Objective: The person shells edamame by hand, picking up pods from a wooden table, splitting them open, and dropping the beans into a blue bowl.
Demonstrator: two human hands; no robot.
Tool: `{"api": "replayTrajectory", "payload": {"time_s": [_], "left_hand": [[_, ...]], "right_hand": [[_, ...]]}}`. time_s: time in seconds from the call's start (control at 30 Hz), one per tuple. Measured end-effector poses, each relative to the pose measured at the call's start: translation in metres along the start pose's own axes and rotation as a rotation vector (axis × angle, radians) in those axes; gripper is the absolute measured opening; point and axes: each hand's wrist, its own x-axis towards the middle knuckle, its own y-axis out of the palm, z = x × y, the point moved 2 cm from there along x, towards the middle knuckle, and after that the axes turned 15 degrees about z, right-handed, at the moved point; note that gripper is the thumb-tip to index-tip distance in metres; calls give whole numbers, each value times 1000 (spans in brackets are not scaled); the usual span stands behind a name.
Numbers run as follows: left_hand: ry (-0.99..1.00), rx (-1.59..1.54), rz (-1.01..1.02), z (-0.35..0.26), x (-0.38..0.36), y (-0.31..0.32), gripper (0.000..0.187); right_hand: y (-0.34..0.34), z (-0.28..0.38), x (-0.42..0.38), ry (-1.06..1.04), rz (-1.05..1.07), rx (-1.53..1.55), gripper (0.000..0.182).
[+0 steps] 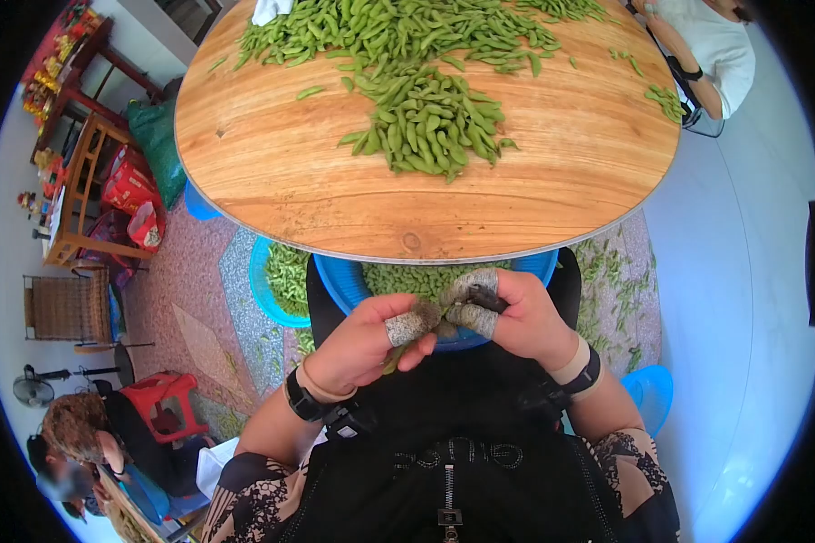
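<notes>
My left hand (pixel 349 348) and my right hand (pixel 530 321) meet at the fingertips over a blue basin (pixel 332 282). Grey, stained wrapping covers the thumb of the left and the thumb and a finger of the right. My left fingers are closed on a green edamame pod (pixel 393 360), part of it showing below them. The right fingertips pinch at the same spot, and what sits between them is mostly covered. Shelled green beans (pixel 404 277) lie in the basin, just under the table edge.
A wooden table (pixel 272 172) bears a small pile of edamame pods (pixel 426 127) and a larger heap (pixel 380 32) behind. A light-blue basin (pixel 263 288) of pods stands left. Pods (pixel 611 281) litter the floor. One person (pixel 711 50) sits at upper right, another (pixel 81 434) at lower left.
</notes>
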Motion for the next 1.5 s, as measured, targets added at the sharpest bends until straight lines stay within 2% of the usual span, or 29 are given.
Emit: {"api": "replayTrajectory", "payload": {"time_s": [0.07, 0.1, 0.17, 0.27, 0.3, 0.37, 0.47, 0.53, 0.57, 0.6, 0.67, 0.73, 0.77, 0.8, 0.87, 0.9, 0.93, 0.97, 1.03, 1.1, 1.13, 1.17, 1.23, 1.27, 1.33, 1.4, 1.47, 1.5], "left_hand": [[69, 237, -174, -3, 1, -2, 17], [70, 239, -175, -2, 1, -1, 17], [221, 540, -277, -4, 0, -1, 23], [231, 701, -360, -5, 0, 4, 17], [230, 701, -359, -3, 0, 2, 17], [306, 913, -330, -1, 1, 0, 19], [304, 967, -358, 1, 2, -1, 19], [352, 1064, -369, 1, 3, -3, 18], [400, 1161, -379, 0, 4, -3, 18], [400, 1161, -379, -2, 4, -2, 18], [382, 1428, -410, -8, 1, 4, 16], [363, 1550, -406, -9, -2, 4, 14], [344, 1673, -403, -9, -2, 5, 12], [344, 1672, -401, -12, -3, 8, 12], [103, 524, -260, -10, -1, 6, 10], [104, 523, -259, -9, -1, 3, 10], [115, 86, -96, -4, 1, -2, 11], [123, -351, 70, 0, 3, -5, 12], [105, -354, 29, 7, 4, -13, 15], [89, -358, -11, 11, 6, -15, 18], [52, -182, -108, 12, 7, -16, 19], [11, -5, -205, 12, 7, -18, 21], [6, 21, -187, 10, 8, -16, 21], [0, 49, -168, 9, 8, -14, 22], [-7, 68, -114, 8, 9, -12, 24], [-18, 89, -59, 7, 10, -14, 27], [-9, -213, 91, 10, 9, -19, 28], [-10, -213, 92, 11, 9, -20, 28]], "right_hand": [[2, 1, -1, 0, -19, -19, 27], [4, 4, -1, 74, -27, -4, 29], [6, 11, -4, 144, -34, 11, 31], [10, 16, -8, 253, 53, 88, 32], [11, 17, -9, 217, 48, 64, 29], [11, 17, -9, 181, 42, 40, 27], [10, 16, -8, 130, 67, -60, 25], [10, 13, -8, 208, 82, -38, 41], [11, 11, -7, 208, 83, -38, 41], [12, 8, -8, 211, 66, 60, 40], [11, 8, -7, 214, 50, 158, 40], [9, 9, -6, 314, 96, 420, 37], [9, 8, -6, 314, 94, 420, 37], [9, 6, -7, 302, 114, 528, 35], [12, 2, -7, 289, 133, 634, 34], [14, 1, -7, 216, 120, 494, 34], [15, 0, -6, 142, 107, 353, 34], [15, -10, -4, 143, 108, 353, 34], [12, -22, -5, -232, -49, -697, 36], [8, -26, -9, -166, -37, -738, 36], [7, -28, -8, -104, -22, -779, 37], [9, -30, -8, -105, -17, -779, 37], [9, -37, -9, 55, -146, -249, 36], [8, -33, -9, 57, -144, -249, 36], [6, -21, -7, 333, -65, 297, 32], [5, -16, -3, 333, -27, 303, 27], [8, -15, -1, 332, 8, 309, 23], [9, -13, 1, 217, 17, 222, 20]]}}
